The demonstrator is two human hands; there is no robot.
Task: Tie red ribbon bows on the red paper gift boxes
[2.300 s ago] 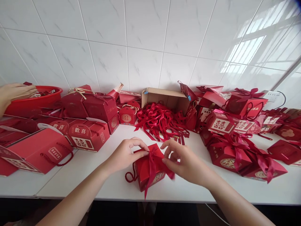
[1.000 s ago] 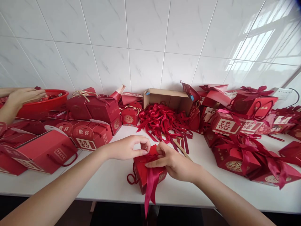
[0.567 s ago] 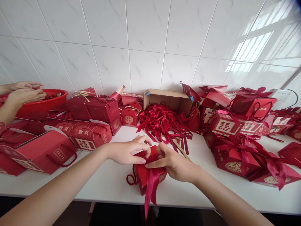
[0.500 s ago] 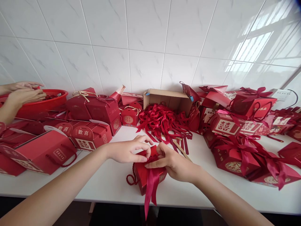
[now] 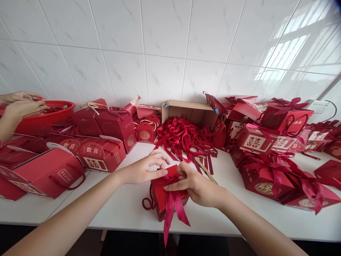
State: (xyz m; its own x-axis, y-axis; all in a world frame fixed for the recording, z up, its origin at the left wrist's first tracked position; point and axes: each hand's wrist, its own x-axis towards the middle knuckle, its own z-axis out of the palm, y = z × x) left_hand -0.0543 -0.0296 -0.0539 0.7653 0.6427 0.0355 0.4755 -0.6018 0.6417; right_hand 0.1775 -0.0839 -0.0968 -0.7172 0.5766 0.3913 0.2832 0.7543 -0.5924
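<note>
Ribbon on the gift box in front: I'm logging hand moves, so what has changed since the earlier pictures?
The right hand has moved left over the gift box and now rests on the ribbon. The ribbon's tails, close together half a second ago, have spread, one swinging right. The left hand stays close by; the ribbon pile looks unchanged.

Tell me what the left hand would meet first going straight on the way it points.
Probably the right hand, close ahead over the nearest box; depth is unclear, so the left hand might brush that box's ribbon first.
</note>
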